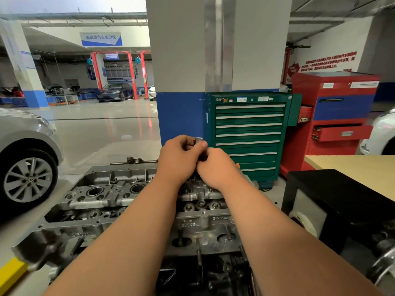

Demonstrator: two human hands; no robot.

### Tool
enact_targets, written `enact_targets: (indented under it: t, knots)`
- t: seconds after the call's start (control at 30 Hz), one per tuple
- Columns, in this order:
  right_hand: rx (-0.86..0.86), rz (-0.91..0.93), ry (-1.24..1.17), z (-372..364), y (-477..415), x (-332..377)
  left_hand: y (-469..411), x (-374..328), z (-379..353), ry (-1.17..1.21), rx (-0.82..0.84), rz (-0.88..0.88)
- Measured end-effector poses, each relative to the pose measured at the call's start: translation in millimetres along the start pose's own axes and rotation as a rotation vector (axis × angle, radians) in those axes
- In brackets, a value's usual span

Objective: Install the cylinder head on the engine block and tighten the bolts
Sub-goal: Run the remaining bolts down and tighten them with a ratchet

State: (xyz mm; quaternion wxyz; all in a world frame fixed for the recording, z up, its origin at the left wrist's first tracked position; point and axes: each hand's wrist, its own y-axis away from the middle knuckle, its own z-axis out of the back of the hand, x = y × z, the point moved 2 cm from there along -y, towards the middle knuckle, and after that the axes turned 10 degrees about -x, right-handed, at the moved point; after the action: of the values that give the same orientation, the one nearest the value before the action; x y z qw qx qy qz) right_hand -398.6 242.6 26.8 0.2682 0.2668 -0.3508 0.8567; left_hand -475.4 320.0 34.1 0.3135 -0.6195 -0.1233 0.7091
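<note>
A grey metal cylinder head (102, 201) lies across the engine block (213, 274) in the lower middle of the head view. Both my hands are raised together above its far right part. My left hand (179, 159) pinches a short shiny metal cylinder, a tool's upper end (197, 141), between thumb and fingers. My right hand (215, 167) is curled just below and to the right, touching the left hand; what it holds is hidden. A bolt head (201, 203) sits in a recess of the head below my wrists.
A green drawer cabinet (248, 133) stands against a grey and blue pillar (181, 116) behind the engine. A red tool cart (333, 116) is to its right, with a black box (333, 193) and a beige tabletop (352, 165) nearer. A silver car (27, 163) is parked left.
</note>
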Motion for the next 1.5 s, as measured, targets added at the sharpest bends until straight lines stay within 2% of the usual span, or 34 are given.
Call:
enact_targets:
  t: [0.07,0.17,0.37,0.57,0.67,0.77,0.83,0.97,1.13,1.27,1.4,1.5]
  knots:
    - [0.047,0.015,-0.015,3.0,0.5,-1.0,0.7,0.1,-0.2,0.012,0.057,-0.010]
    - [0.005,-0.002,0.026,4.8,-0.8,-2.8,2.7,-1.5,-5.2,0.054,0.098,0.037]
    - [-0.091,-0.045,0.073,-0.5,-2.5,-0.5,0.1,-0.3,-2.4,0.009,0.007,0.022]
    - [0.068,0.018,-0.024,2.9,1.7,-2.8,0.9,-0.3,0.8,0.034,0.106,-0.005]
    - [-0.004,0.023,0.042,1.9,-1.7,-3.9,2.2,-1.2,-4.5,0.075,0.103,0.057]
    - [-0.049,-0.013,0.130,-1.2,-3.5,-1.4,2.3,-2.1,-6.0,0.008,0.043,0.020]
    - [-0.019,-0.006,0.076,-2.2,-3.3,-1.4,-0.6,-1.2,-2.4,0.014,0.019,-0.003]
    - [0.064,0.033,-0.046,3.3,-1.1,-3.5,-0.8,0.6,-0.2,0.078,0.113,0.018]
    - [-0.046,-0.044,0.038,1.0,-5.0,-4.8,0.0,2.0,-6.3,0.053,0.118,0.076]
    - [-0.001,-0.012,-0.037,-1.2,-4.7,-5.6,-3.5,3.7,-1.2,0.058,0.012,0.022]
    - [0.080,-0.005,-0.167,2.6,-4.0,-9.7,-4.7,5.2,1.6,0.122,0.065,0.032]
    - [0.009,-0.015,-0.133,1.8,-5.7,-9.3,-3.9,6.3,0.1,0.149,0.128,0.090]
